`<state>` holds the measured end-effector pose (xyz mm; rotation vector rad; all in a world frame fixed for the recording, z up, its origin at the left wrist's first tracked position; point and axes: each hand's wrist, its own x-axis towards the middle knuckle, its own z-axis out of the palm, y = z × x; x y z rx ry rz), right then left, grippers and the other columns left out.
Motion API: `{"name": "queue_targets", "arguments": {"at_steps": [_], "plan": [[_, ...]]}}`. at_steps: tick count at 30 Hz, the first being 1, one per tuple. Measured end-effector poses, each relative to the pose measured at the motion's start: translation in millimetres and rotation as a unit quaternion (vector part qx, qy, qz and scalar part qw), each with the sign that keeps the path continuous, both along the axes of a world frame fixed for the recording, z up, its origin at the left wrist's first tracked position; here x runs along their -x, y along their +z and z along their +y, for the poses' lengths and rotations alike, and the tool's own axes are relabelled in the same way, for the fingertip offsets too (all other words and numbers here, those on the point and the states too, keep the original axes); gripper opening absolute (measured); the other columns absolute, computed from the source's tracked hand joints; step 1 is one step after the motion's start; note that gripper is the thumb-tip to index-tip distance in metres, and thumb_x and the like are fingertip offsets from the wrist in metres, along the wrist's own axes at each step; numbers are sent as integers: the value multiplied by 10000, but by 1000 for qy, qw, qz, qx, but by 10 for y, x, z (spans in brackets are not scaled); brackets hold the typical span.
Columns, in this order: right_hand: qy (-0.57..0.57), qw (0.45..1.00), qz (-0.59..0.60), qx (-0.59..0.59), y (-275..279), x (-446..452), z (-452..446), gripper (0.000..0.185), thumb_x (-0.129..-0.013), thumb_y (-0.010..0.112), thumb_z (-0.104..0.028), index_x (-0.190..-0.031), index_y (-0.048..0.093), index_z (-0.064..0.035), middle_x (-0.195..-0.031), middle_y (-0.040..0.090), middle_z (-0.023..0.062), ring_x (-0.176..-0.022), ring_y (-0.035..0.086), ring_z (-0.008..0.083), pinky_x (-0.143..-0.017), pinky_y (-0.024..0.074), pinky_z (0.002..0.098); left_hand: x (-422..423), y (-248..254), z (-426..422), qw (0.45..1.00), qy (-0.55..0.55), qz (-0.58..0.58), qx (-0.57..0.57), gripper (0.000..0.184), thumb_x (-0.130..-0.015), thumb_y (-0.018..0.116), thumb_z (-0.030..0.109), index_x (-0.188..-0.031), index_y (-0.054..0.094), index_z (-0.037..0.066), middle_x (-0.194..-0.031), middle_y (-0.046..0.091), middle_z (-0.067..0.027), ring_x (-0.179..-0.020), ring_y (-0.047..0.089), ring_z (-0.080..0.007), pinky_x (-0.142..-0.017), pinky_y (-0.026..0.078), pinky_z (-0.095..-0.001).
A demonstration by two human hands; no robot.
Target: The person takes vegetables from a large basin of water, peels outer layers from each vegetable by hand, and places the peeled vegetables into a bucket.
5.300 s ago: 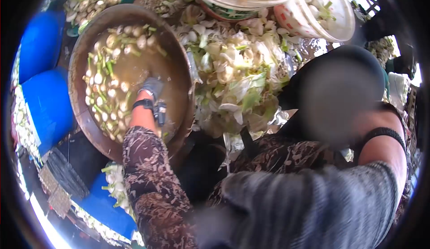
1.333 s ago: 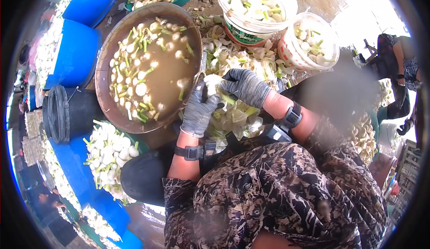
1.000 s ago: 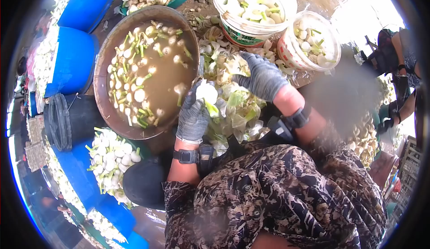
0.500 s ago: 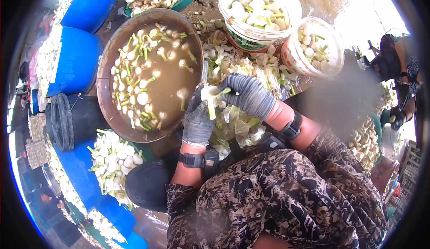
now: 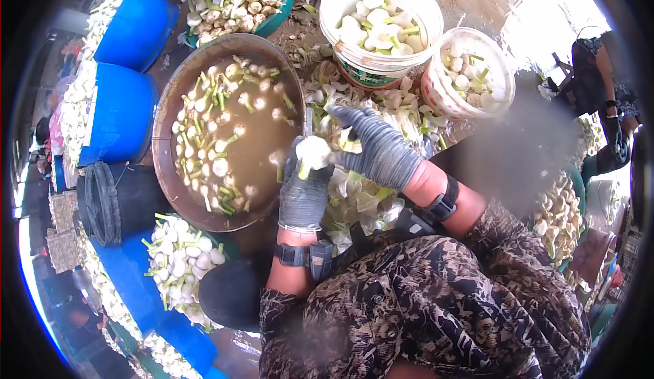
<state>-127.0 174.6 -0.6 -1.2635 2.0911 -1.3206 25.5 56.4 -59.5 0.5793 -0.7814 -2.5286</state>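
Note:
My left hand (image 5: 304,192), in a grey knit glove, is closed around a white garlic bulb (image 5: 313,153) with a short stem stub pointing down. Just right of the bulb is my right hand (image 5: 381,149), gloved the same way, its index finger stretched out and apart from the thumb. The thumb tip is close to the bulb; I cannot tell if it touches. A pale scrap (image 5: 351,142) shows between the right fingers, either in the hand or behind it. Below both hands lies a heap of peeled skins (image 5: 361,198).
Left of my hands stands a wide basin (image 5: 163,168) of brown water with floating bulbs. Beyond are a white bucket (image 5: 371,59) and a smaller tub (image 5: 436,100), both holding bulbs. Blue containers (image 5: 119,113) line the left. Another person's hand (image 5: 613,130) shows far right.
My right hand has loosened from the bulb's green-tipped stem and its fingers have spread. The bulb has turned in my left hand, its stem stub down. The view has shifted slightly.

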Motion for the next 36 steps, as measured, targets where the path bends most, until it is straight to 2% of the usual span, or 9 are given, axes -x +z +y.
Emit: {"name": "queue_targets", "arguments": {"at_steps": [4, 10, 15, 19, 24, 26, 29, 34, 36], "plan": [[58, 995, 85, 13, -86, -56, -50, 327, -808, 757, -160, -1089, 640, -42, -969, 639, 139, -831, 613, 256, -752, 508, 356, 158, 63, 68, 998, -60, 35, -13, 348, -983, 539, 160, -1295, 469, 21, -1264, 532, -100, -1128, 550, -190, -980, 466, -334], [-181, 983, -3, -6, -206, 232, -67, 91, -858, 680, -106, -888, 628, -38, -800, 655, 158, -739, 636, 352, -679, 519, 404, 237, -61, -78, 996, -3, -38, -86, 348, -975, 523, 171, -1295, 488, 38, -1276, 533, -116, -1173, 528, -242, -1049, 402, -422], [40, 953, 42, -297, -503, 94, -45, 197, -869, 539, -225, -894, 678, -89, -872, 689, 183, -833, 664, 383, -735, 523, 468, 1017, 101, -472, 988, 7, -142, 55, 368, -989, 533, 254, -1296, 544, 51, -1216, 633, -115, -1077, 637, -270, -993, 494, -407], [122, 941, 37, -314, -307, -26, -57, 221, -856, 532, -227, -893, 692, -80, -875, 698, 180, -842, 674, 379, -737, 527, 472, 1746, 723, -667, 985, -138, 21, 97, 434, -989, 532, 197, -1369, 416, 21, -1172, 609, -153, -902, 684, -279, -816, 591, -404], [174, 940, 30, -291, -265, 45, -71, 456, -932, 499, -463, -863, 695, -57, -835, 684, 194, -830, 650, 399, -761, 510, 478, 1279, 722, -1359, 920, -70, -219, 317, 463, -912, 643, 224, -1299, 492, 20, -1041, 639, -98, -623, 656, -180, -521, 577, -307], [149, 936, 3, -318, -181, 37, -45, 543, -936, 483, -542, -869, 692, -45, -842, 683, 196, -839, 649, 396, -773, 504, 471, 768, 288, -1830, 911, -10, -323, 256, 468, -926, 639, 275, -1299, 479, 43, -1074, 665, -116, -567, 557, -121, -485, 495, -264], [174, 916, 25, -361, -236, 43, -75, 457, -910, 534, -476, -934, 691, -47, -870, 689, 193, -860, 662, 374, -803, 508, 464, 69, -494, -2328, 846, 24, -492, 202, 270, -963, 545, 312, -1134, 549, 104, -913, 638, -79, -480, 550, -150, -399, 488, -304], [226, 892, 44, -390, -352, -57, -152, 376, -880, 577, -407, -977, 692, -62, -909, 690, 181, -879, 658, 368, -811, 508, 455, -19, -962, -1951, 693, -201, -662, 201, 418, -897, 618, 517, -1093, 583, 149, -664, 530, -25, -482, 482, -154, -438, 425, -350], [259, 887, 53, -379, -386, -97, -194, 342, -872, 593, -368, -1023, 691, -77, -953, 689, 174, -899, 652, 366, -817, 504, 451, 57, -1068, -1671, 713, -200, -653, 158, 409, -894, 625, 509, -1090, 584, 153, -677, 535, -19, -491, 478, -152, -448, 421, -349]]}}
